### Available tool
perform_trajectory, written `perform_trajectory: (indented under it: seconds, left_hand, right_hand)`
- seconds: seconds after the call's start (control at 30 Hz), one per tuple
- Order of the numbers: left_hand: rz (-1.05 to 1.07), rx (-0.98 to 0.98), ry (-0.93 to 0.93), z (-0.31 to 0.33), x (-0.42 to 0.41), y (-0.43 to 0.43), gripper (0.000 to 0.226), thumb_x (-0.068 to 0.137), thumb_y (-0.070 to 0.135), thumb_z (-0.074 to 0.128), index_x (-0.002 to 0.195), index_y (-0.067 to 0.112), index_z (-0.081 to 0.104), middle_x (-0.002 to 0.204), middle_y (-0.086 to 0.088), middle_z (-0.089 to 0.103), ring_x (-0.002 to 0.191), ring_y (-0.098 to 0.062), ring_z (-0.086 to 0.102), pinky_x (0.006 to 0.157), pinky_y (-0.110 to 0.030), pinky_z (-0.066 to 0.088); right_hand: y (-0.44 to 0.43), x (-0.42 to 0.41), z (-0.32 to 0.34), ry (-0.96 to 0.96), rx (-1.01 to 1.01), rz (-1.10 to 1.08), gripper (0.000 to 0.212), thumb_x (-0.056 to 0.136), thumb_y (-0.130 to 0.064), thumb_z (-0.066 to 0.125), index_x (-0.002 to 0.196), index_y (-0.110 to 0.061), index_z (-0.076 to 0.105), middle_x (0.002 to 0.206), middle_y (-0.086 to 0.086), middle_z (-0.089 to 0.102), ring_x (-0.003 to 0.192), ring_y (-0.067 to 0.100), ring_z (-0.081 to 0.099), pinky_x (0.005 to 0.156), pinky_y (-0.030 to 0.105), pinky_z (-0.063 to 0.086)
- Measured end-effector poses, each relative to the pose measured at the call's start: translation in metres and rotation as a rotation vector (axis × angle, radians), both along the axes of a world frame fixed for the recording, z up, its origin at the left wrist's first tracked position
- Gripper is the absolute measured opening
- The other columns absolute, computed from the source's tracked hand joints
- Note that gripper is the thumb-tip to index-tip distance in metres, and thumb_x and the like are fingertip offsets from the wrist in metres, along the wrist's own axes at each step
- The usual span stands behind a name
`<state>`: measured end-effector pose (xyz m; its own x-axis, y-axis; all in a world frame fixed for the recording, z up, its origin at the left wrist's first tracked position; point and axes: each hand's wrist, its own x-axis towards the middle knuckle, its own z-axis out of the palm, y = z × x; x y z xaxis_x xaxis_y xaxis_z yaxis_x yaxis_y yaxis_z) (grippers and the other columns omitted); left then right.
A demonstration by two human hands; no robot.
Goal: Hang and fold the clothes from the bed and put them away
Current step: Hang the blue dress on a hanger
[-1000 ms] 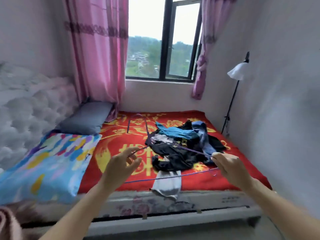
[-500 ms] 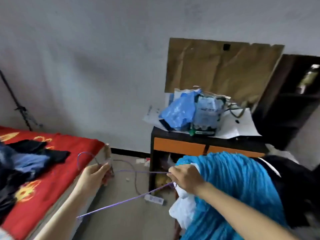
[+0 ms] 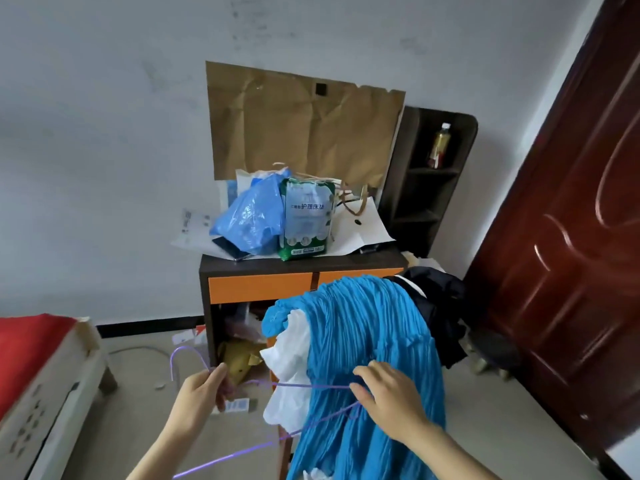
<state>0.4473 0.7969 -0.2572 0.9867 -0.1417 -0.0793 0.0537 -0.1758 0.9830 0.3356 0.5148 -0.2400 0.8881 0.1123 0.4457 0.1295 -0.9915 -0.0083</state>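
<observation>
- Plainly at the hanging step: purple wire hanger held out level in front of the body, hook to the left, lying across the front of a blue pleated garment.
- Neck of the hanger, just under the hook, pinched by the left hand, thumb on top and fingers curled beneath.
- Far shoulder of the wire gripped by the right hand, knuckles up, fingers curled and resting against the blue cloth.
- Blue pleated garment draped over some hidden support, not yet on the hanger; a white garment bunched under its left edge, a dark garment just behind to the right.
- Next, in all likelihood: find the neck opening, slip one wire shoulder inside, then the other. Calls for freeing one hand to lift the cloth, and for care not to drag the white piece along.
- Behind the pile, a dark cabinet with orange drawer fronts, heaped with a blue plastic bag and a green pack; brown cardboard on the wall above.
- Corner of the bed with a red cover at far left; dark red door at right.
</observation>
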Motion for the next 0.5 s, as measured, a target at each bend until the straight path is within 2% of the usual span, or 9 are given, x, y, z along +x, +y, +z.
perform_trajectory:
  seconds: [0.07,0.13,0.2,0.27,0.37,0.5]
  left_hand:
    - [0.019,-0.01,0.037,-0.008,-0.001,0.003,0.044,0.098,0.01,0.045,0.058,-0.003,0.057,0.048,-0.011,0.058,0.034,-0.011,0.044,0.049,-0.025,0.038]
    - [0.037,0.0,0.044,-0.012,0.002,0.006,0.045,0.098,0.01,0.045,0.056,-0.002,0.057,0.048,-0.011,0.059,0.034,-0.01,0.044,0.051,-0.028,0.037]
    - [0.055,0.02,0.039,-0.01,0.009,0.01,0.044,0.098,0.01,0.045,0.057,-0.001,0.058,0.048,-0.011,0.059,0.033,-0.009,0.043,0.046,-0.022,0.037]
    - [0.077,0.023,0.042,-0.007,0.017,0.015,0.043,0.097,0.009,0.046,0.058,-0.002,0.058,0.046,-0.009,0.059,0.033,-0.009,0.043,0.038,-0.014,0.034]
    - [0.141,0.06,0.015,-0.002,0.026,0.03,0.043,0.097,0.008,0.046,0.057,0.0,0.059,0.045,-0.004,0.059,0.038,-0.014,0.044,0.039,-0.014,0.034]
    - [0.244,0.066,0.014,-0.002,0.029,0.052,0.04,0.096,0.01,0.047,0.06,0.0,0.059,0.047,-0.003,0.06,0.035,-0.009,0.044,0.052,-0.028,0.036]
  right_hand:
    - [-0.001,0.005,0.007,-0.001,0.031,-0.086,0.017,0.074,-0.032,0.078,0.081,-0.02,0.069,0.073,-0.011,0.06,0.066,0.006,0.06,0.052,0.014,0.043]
    - [0.0,0.016,0.015,0.073,0.072,-0.173,0.021,0.092,-0.033,0.057,0.099,-0.016,0.066,0.095,-0.005,0.061,0.091,0.013,0.057,0.07,0.02,0.045]
    - [0.001,0.031,0.019,0.122,0.082,-0.24,0.033,0.099,-0.036,0.036,0.115,-0.018,0.059,0.114,-0.003,0.053,0.108,0.016,0.047,0.082,0.023,0.039]
    - [0.001,0.049,0.025,0.1,0.099,-0.301,0.034,0.099,-0.037,0.035,0.12,-0.02,0.055,0.123,-0.002,0.048,0.115,0.017,0.043,0.087,0.025,0.037]
    - [-0.002,0.078,0.041,0.113,0.145,-0.416,0.037,0.098,-0.038,0.039,0.128,-0.02,0.051,0.136,0.004,0.041,0.125,0.021,0.037,0.092,0.032,0.038]
    - [-0.017,0.115,0.054,0.216,0.162,-0.575,0.056,0.094,-0.052,0.04,0.14,-0.019,0.038,0.147,0.013,0.031,0.134,0.031,0.028,0.101,0.042,0.033]
